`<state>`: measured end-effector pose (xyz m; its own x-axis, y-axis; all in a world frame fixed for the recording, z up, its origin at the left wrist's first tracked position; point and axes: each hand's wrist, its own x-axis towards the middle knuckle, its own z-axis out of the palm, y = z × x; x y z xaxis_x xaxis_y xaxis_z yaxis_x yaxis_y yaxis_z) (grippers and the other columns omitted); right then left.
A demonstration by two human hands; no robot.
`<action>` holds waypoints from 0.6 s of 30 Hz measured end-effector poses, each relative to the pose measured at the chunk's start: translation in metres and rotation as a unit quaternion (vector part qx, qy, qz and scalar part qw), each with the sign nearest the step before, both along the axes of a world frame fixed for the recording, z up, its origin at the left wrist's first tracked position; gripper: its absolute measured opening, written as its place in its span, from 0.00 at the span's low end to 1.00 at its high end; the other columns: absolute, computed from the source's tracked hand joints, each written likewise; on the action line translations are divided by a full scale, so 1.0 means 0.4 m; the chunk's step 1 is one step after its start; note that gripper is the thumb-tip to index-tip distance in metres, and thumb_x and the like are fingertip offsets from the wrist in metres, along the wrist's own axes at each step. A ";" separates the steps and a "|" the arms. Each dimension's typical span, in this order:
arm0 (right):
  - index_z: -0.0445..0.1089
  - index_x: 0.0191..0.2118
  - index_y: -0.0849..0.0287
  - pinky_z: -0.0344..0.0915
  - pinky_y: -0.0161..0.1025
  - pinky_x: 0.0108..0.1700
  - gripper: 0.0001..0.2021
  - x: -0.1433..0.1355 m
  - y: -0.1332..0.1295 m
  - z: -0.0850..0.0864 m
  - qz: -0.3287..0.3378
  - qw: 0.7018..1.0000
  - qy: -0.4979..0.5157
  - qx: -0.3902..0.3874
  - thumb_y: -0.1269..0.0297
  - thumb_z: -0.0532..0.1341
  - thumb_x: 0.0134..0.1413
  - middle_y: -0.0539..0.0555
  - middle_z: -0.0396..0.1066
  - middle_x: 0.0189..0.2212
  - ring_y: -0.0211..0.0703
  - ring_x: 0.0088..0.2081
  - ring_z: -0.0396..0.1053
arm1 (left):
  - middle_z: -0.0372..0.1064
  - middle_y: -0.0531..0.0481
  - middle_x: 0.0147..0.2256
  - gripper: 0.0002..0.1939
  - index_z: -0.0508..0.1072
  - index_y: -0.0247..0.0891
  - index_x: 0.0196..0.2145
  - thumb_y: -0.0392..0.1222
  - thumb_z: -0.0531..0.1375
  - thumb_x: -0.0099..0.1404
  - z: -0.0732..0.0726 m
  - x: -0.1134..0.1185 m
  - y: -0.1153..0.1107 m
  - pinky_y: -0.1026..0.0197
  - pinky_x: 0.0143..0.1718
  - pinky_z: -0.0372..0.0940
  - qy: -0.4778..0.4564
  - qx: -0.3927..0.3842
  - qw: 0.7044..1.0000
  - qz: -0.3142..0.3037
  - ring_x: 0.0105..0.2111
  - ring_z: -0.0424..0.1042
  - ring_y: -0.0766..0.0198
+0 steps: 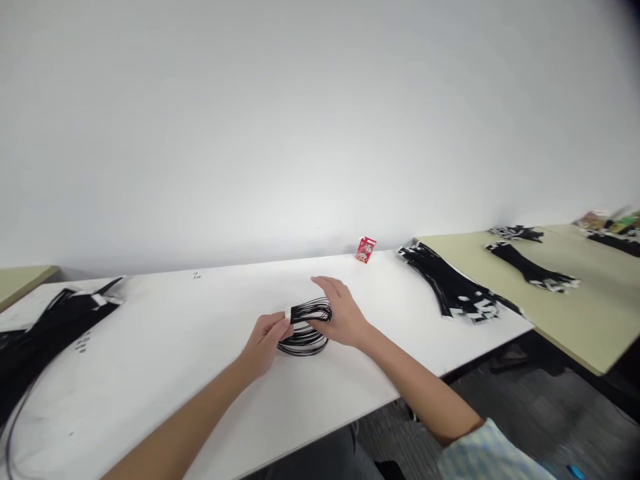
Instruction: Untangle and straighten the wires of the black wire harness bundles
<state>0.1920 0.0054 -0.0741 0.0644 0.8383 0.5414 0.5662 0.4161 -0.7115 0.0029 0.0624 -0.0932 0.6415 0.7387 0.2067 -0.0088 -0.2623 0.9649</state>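
Black cord coil (pixel 305 330) sits mid-table between both hands: the left hand (pixel 265 340) pinches its white-tagged end (pixel 289 313) with narrow fingers, while the right hand (pixel 343 313) lies part-open, cupped against the loops' far side. Risk noted: the loops could likely spring apart if the pinch slackens. Further black bundles (pixel 450 287) lie well apart on the white table (pixel 175 333), right and left.
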 end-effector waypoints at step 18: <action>0.53 0.21 0.57 0.45 0.27 0.15 0.20 -0.053 -0.266 0.103 0.002 0.751 0.588 0.300 0.60 0.54 0.63 0.41 0.31 0.16 0.32 0.17 0.29 | 0.54 0.55 0.11 0.30 0.56 0.38 0.17 0.67 0.45 0.63 0.020 0.051 -0.218 0.65 0.19 0.48 0.142 -0.024 0.972 -0.187 0.14 0.54 0.70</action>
